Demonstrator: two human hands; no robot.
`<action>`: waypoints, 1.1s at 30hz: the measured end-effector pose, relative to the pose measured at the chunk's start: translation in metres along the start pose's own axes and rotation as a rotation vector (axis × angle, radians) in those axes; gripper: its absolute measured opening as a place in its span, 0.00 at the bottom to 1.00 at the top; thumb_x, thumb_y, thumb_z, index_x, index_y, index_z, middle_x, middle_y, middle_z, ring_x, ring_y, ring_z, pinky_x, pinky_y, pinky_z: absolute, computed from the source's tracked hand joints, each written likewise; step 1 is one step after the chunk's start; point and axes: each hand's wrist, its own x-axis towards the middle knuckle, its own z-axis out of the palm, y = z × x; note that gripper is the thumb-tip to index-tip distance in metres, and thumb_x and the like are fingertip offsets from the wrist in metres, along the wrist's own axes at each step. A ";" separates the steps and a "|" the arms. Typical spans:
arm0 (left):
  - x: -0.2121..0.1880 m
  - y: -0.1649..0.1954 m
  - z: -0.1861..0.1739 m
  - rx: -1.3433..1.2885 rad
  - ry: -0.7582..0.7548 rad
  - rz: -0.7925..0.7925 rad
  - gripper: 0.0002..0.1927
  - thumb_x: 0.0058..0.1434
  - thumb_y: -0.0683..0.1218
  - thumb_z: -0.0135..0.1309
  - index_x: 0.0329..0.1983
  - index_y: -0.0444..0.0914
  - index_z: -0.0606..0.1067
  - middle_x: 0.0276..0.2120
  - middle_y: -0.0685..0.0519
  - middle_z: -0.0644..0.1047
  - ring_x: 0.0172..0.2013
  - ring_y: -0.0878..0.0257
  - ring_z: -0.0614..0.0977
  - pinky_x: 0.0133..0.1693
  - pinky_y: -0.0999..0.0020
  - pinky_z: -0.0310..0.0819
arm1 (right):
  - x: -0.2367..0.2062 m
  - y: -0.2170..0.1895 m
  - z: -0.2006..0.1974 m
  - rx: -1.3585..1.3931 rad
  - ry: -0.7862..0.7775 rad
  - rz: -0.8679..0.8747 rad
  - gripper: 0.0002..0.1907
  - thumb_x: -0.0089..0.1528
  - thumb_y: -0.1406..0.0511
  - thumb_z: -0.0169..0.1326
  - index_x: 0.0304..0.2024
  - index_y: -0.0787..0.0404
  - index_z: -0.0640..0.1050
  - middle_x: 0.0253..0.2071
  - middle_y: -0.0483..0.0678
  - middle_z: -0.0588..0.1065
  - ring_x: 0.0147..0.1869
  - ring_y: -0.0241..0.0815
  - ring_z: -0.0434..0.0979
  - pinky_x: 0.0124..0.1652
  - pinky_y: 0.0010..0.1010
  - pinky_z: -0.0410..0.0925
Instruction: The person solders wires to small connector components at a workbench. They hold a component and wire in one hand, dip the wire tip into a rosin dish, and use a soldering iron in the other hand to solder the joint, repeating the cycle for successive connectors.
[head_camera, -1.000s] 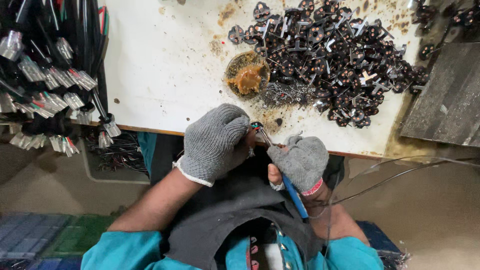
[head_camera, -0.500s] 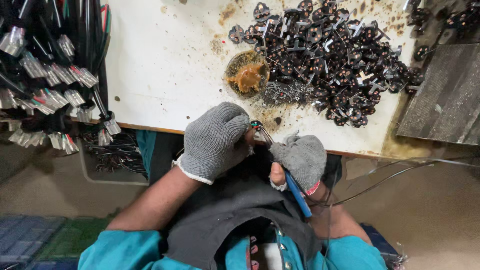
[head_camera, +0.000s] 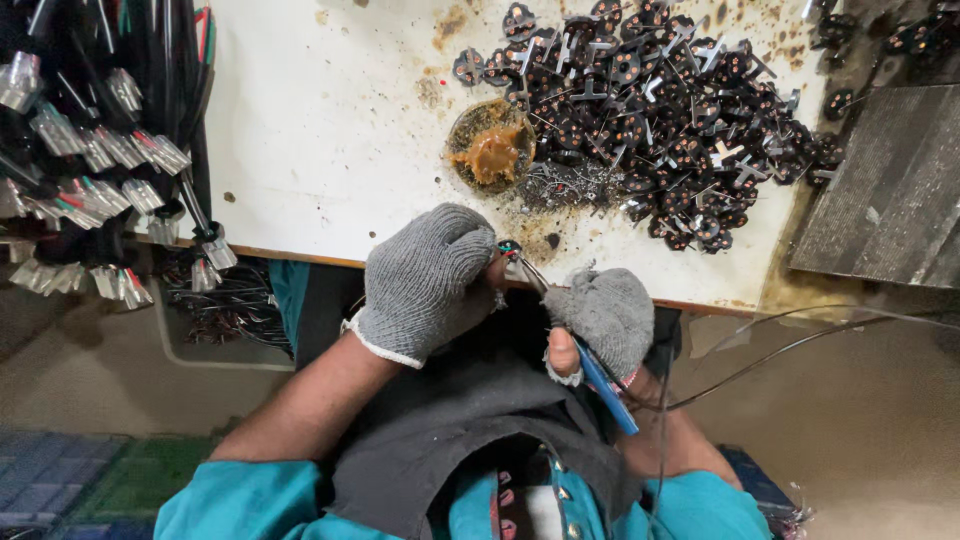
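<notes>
Below, a white counter (head_camera: 330, 130) fills the upper view, its top stained with brown spots and rust-coloured smears; a dark ridged mat (head_camera: 890, 200) lies at its right end; beneath the edge the floor (head_camera: 100, 400) is dull grey-brown, with blue and green tiles at the lower left. No packages, labels or signs can be made out. A heap of small black plug parts (head_camera: 680, 120) with metal pins covers the counter's far right; just beside it sits a round tin of brown paste (head_camera: 490, 150). Bundled cables (head_camera: 90, 150) with clear-capped ends hang at the left. The left hand (head_camera: 425, 280), in a grey knit glove, is closed on a small part, probably a plug piece, at the counter's near edge; the gloved right hand (head_camera: 605, 315) is clamped on a blue-handled tool (head_camera: 600, 380) whose metal tip meets that part.
</notes>
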 end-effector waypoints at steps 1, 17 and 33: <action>0.000 0.000 0.000 0.002 -0.005 -0.005 0.09 0.54 0.43 0.64 0.34 0.42 0.74 0.37 0.51 0.77 0.36 0.51 0.80 0.36 0.57 0.75 | 0.001 -0.001 -0.001 0.013 0.005 -0.008 0.18 0.44 0.54 0.58 0.34 0.54 0.82 0.24 0.49 0.71 0.29 0.54 0.71 0.32 0.47 0.63; 0.000 0.000 -0.002 0.005 -0.040 -0.026 0.11 0.49 0.45 0.65 0.32 0.42 0.74 0.38 0.52 0.77 0.36 0.52 0.81 0.35 0.58 0.75 | -0.012 0.006 0.010 -0.167 -0.146 -0.134 0.07 0.52 0.57 0.63 0.34 0.40 0.84 0.21 0.38 0.74 0.24 0.46 0.71 0.24 0.43 0.58; 0.000 -0.001 0.000 0.042 -0.032 -0.018 0.10 0.53 0.45 0.65 0.32 0.43 0.74 0.37 0.52 0.77 0.35 0.52 0.80 0.34 0.57 0.74 | -0.019 0.011 0.014 -0.221 -0.173 -0.099 0.12 0.48 0.55 0.62 0.35 0.42 0.85 0.23 0.42 0.73 0.27 0.49 0.72 0.26 0.44 0.60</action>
